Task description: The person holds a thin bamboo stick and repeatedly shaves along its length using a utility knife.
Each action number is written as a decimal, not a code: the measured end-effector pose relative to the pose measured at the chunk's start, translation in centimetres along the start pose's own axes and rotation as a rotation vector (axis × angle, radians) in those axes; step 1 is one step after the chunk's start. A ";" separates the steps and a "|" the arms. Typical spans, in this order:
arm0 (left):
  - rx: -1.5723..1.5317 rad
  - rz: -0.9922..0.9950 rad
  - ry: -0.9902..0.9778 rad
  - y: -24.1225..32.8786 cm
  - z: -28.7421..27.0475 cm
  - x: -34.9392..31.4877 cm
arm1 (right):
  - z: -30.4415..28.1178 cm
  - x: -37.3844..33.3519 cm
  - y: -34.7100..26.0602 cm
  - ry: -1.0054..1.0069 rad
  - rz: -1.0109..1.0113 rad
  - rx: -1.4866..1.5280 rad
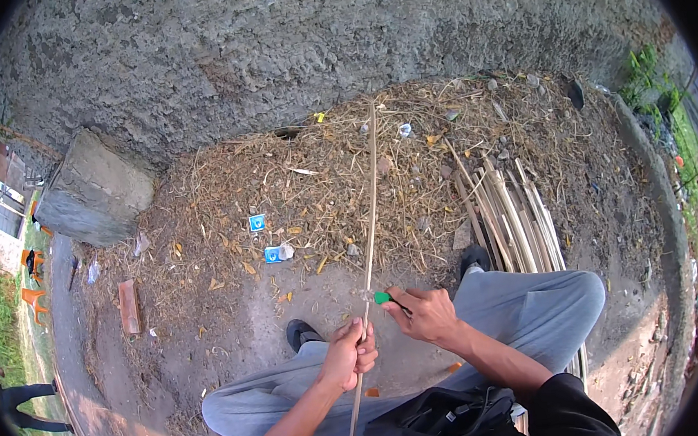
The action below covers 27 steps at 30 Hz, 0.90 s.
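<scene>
My left hand is closed round a long, thin, pale strip that looks like split bamboo or cane. The strip runs from my lap up across the ground toward the wall. Just above and to the right, my right hand grips a small green-ended tool. Its green end is close beside the strip; I cannot tell whether it touches. My fingers hide the rest of the tool, and no blade shows clearly.
A bundle of similar strips lies by my right foot. A rough wall rises ahead, with a concrete block at left. A brick and blue packets lie on straw-littered ground. A person's legs show far left.
</scene>
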<state>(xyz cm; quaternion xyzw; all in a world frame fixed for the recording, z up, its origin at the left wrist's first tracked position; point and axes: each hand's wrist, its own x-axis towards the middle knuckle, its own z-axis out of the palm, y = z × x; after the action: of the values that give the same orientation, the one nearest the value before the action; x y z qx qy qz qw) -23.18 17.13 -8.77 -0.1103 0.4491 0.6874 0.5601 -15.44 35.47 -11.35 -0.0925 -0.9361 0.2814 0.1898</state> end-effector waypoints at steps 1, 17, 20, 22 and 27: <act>-0.003 -0.056 -0.024 -0.7 0.2 -0.2 | 0.1 0.3 0.7 0.004 0.003 -0.002; 0.071 -0.056 -0.071 0.7 0.2 -0.5 | -1.7 1.0 -0.1 0.056 -0.108 0.031; 0.061 -0.096 -0.068 -0.2 0.2 -0.5 | -1.3 2.2 1.6 0.085 0.111 -0.002; 0.131 -0.100 -0.022 -0.2 0.6 -0.4 | -0.8 2.2 2.6 0.099 0.070 0.035; 0.135 -0.187 -0.034 -2.4 1.8 -2.7 | -2.6 4.0 8.5 0.092 0.446 -0.139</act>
<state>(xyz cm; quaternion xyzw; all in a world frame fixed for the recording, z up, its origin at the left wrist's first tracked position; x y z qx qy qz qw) -19.56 16.57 -7.16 -0.1021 0.4724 0.6020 0.6356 -17.49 44.92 -12.89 -0.3225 -0.9001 0.2466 0.1584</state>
